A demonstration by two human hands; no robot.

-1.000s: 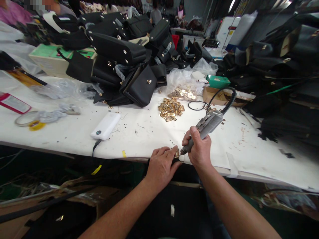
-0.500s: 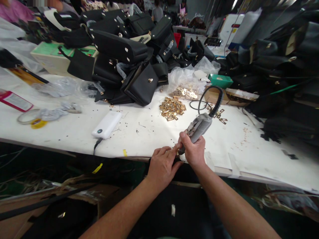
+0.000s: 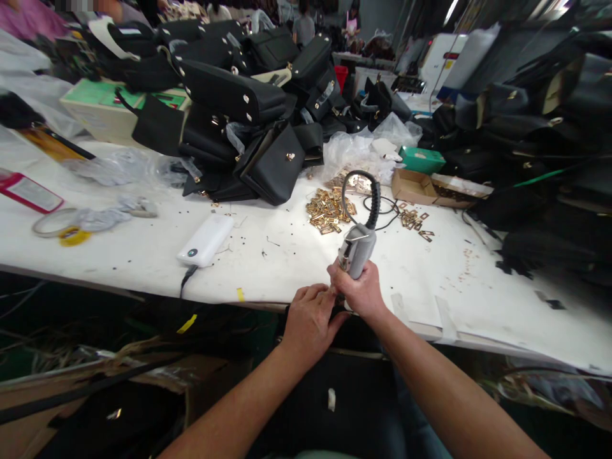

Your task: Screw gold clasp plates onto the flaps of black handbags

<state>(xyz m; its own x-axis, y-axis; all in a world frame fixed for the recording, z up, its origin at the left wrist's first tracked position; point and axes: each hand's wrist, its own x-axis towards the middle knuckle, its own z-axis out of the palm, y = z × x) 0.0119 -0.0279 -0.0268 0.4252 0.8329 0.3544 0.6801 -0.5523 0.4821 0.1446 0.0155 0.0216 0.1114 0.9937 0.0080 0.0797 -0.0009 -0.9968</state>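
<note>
My right hand [image 3: 359,287] is wrapped round a grey electric screwdriver [image 3: 359,247], held almost upright with its cord end up. The screwdriver's lower tip is hidden behind my fingers, at the table's front edge. Against it, my left hand [image 3: 310,317] lies with fingers together and thumb apart, gripping a black bag [image 3: 356,331] at the edge. Most of that bag is under my hands, so the spot being worked on does not show. Just beyond the screwdriver lies a heap of gold-coloured metal fittings [image 3: 326,210].
On the white table [image 3: 268,268] a white power bank [image 3: 205,241] with a cable lies to the left. Black bags [image 3: 275,162] are piled at the back. Loose gold frames [image 3: 414,220] and an open cardboard box [image 3: 415,185] are at the right. A carton [image 3: 210,382] stands below.
My right hand has brought the screwdriver from a rightward lean to nearly upright, its cord end swinging left. My left hand stays in place.
</note>
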